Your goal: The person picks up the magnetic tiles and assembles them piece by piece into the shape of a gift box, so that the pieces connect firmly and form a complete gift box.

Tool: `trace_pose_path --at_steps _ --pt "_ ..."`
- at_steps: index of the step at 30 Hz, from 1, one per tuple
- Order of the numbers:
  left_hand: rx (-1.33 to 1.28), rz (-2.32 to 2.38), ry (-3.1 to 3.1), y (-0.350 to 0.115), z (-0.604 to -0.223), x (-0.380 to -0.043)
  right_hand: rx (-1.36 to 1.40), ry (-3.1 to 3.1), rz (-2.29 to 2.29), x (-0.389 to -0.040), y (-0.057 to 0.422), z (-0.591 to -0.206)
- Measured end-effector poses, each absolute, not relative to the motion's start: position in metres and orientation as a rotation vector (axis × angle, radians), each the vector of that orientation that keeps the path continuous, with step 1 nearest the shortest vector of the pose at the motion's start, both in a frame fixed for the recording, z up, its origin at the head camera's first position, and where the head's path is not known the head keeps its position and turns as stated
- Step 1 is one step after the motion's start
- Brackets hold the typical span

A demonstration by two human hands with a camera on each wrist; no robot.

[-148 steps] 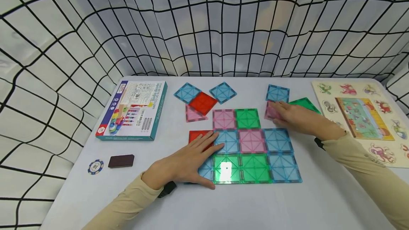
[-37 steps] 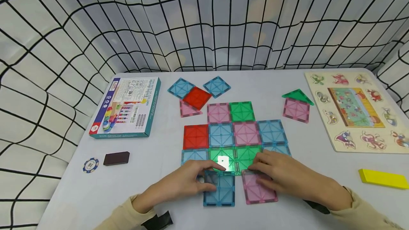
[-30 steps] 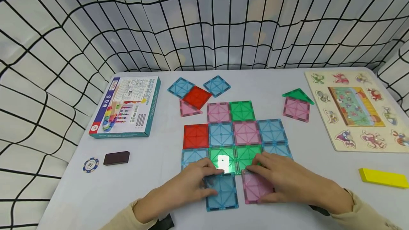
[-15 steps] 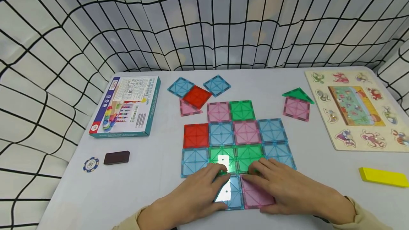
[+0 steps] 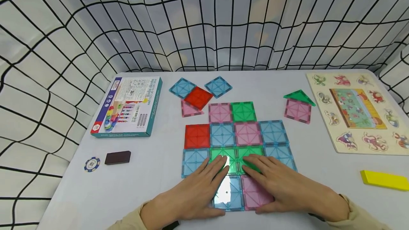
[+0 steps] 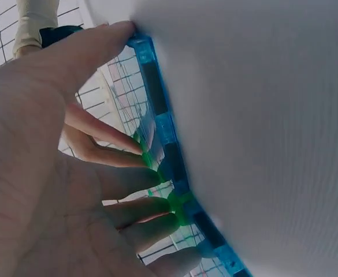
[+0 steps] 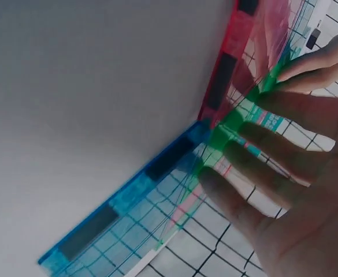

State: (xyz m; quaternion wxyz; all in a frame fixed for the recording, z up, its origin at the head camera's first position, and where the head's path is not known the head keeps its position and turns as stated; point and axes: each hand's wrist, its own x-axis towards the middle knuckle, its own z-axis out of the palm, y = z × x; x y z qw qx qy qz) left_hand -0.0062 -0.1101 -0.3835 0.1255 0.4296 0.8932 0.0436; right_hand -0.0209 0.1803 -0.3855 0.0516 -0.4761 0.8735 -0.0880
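Translucent square magnetic tiles lie flat edge to edge in the head view. At the near side a blue tile (image 5: 234, 196) and a pink tile (image 5: 254, 195) sit side by side below two green tiles (image 5: 250, 149). My left hand (image 5: 195, 191) rests with straight fingers over the near blue tile's left side, fingertips on the left green tile. My right hand (image 5: 284, 185) lies spread over the pink tile, fingertips reaching the right green tile. The left wrist view shows the thumb at the corner of a blue tile (image 6: 155, 89). Straight fingers touch tiles in the right wrist view.
Loose tiles, including a red square (image 5: 198, 98), lie behind the arrangement. A green triangle (image 5: 299, 96) and pink square are back right. A boxed set (image 5: 127, 107), poker chip (image 5: 92, 164) and dark block (image 5: 117, 157) stand left; a puzzle board (image 5: 326, 116) and yellow block (image 5: 383, 180) right.
The right hand took tiles from the back right to the near side. The blue and pink tiles came together against the green ones. Both hands' fingers have since straightened out over the tiles.
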Motion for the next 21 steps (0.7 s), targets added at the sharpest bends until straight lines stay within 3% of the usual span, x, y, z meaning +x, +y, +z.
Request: trace_pose_path --at_steps 14,21 --pt "1.226 0.358 2.533 -0.123 -0.391 -0.031 -1.352 2.685 -0.262 -0.027 0.171 -0.387" --pt "1.051 0.601 2.525 -0.132 -0.385 -0.034 -1.124 2.644 -0.655 -0.053 0.199 -0.376"
